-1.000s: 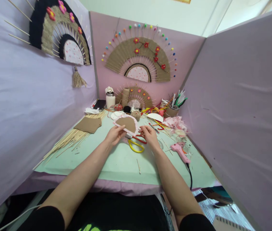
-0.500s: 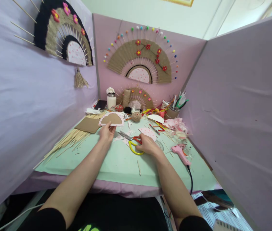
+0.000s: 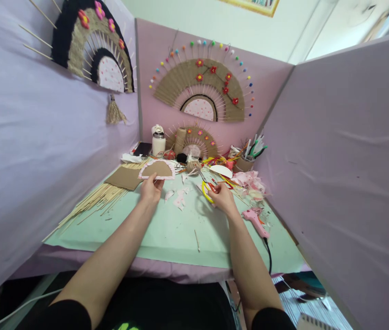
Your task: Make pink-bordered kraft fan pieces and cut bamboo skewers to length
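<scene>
My left hand (image 3: 151,189) pinches the near edge of a brown half-round card with a pink rim (image 3: 157,170), held low over the green mat (image 3: 167,231). My right hand (image 3: 222,196) is closed on the yellow and red handles of a pair of scissors (image 3: 206,185), lifted off the mat with the blades pointing up and away. Small pink fabric scraps (image 3: 179,199) lie between my two hands.
A pink glue gun (image 3: 254,222) with a black cord lies right of my right hand. Bamboo sticks (image 3: 94,200) and brown card (image 3: 124,178) lie at the left. Twine, a jar, a pen cup (image 3: 244,161) and pink fabric crowd the back. Fabric panels wall three sides.
My left hand moved the pink-rimmed card away to the left. My right hand let go of it, took the scissors by the handles and lifted them off the mat.
</scene>
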### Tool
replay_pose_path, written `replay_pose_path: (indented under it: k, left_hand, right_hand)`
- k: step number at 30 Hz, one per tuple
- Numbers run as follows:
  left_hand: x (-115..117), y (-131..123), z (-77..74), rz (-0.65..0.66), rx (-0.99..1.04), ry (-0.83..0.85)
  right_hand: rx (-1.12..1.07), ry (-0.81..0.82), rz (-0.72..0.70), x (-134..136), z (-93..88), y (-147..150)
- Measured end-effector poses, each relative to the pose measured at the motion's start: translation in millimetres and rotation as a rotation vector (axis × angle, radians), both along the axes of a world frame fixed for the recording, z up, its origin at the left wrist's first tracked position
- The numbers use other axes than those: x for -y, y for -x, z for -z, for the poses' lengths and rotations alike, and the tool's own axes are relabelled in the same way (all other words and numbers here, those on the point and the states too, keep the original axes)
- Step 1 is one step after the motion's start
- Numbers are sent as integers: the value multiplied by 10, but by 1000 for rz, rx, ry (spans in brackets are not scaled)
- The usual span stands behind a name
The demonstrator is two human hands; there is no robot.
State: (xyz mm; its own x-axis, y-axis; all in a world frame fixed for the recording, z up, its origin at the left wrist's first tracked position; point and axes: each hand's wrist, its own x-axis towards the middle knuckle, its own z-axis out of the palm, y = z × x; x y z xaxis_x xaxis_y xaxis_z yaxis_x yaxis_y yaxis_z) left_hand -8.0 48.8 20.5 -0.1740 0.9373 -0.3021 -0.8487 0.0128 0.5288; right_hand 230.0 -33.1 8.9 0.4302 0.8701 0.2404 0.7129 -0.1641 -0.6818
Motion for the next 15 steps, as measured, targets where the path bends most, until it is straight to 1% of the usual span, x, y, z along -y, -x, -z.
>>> replay_pose_path:
  k: [3,5,6,10,13,15]
  left_hand:
    - [-4,-1,0,0,5,-3]
    - [2,0,-7,2,8,6]
    - [7,0,-12,6,11,10]
    - [27,5,-41,40,43,40]
    - [34,11,-67,53,67,94]
    - [34,17,-80,41,74,101]
  right_hand:
    - [-9,59,64,-57,-8,-132]
    - [-47,91,58,-88,-18,-178]
    - [-101,108,35,-97,-25,-187]
    - [-421,180,-120,-45,-60,-143]
    - [-785,216,-320,90,-87,-23]
    - [-1034,293,-444,192,-88,97]
